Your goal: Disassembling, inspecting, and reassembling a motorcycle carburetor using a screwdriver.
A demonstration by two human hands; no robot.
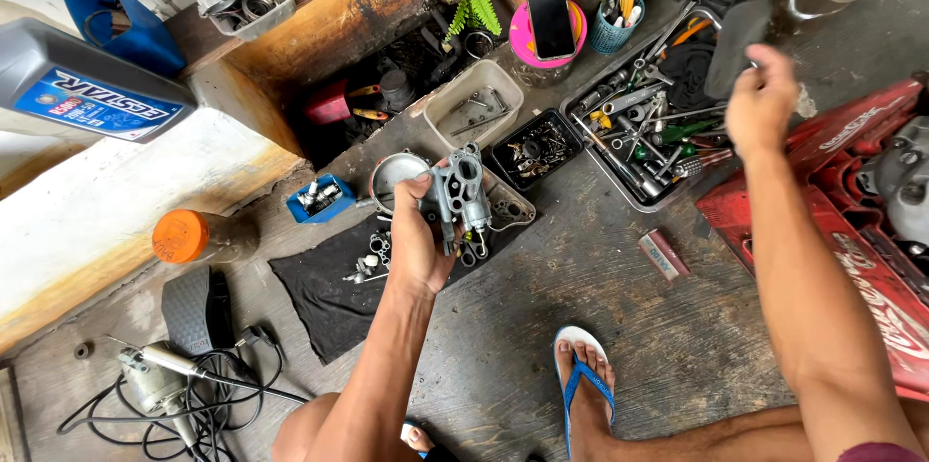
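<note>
A: Head view, the only one we had. Our left hand (414, 235) was closed around a grey cast-metal carburetor body (461, 193), fingers wrapped on its left flank, holding it up above the black cloth (324, 293) strewn with small screws and washers.

B: We judged that part stiff and fairly heavy for its size, all bare cast alloy with flanges, ports and a thin brass-coloured fitting low down. It looked a little oily, so likely slippery; the blocky middle was the place to grip, not the slender projecting bits, which might bend.

A: And our right hand (762, 99)?

B: It was raised over the black tool tray (634, 193), fingers curled, blurred. We could not tell whether it held anything; a dark rag-like shape lay just beside it.

A: The tray was crammed with steel wrenches, screwdrivers and pliers, hard and shiny. Next to it stood a small black box of screws (534, 148) and a cream plastic tub (474, 110).

B: Behind the carburetor we saw a round metal tin (395, 172), and left of that a little blue tray (319, 199) of bits. The floor was rough grey concrete (542, 327), with a red plastic panel (852, 220) at our right and our foot in a blue sandal (585, 385).
</note>
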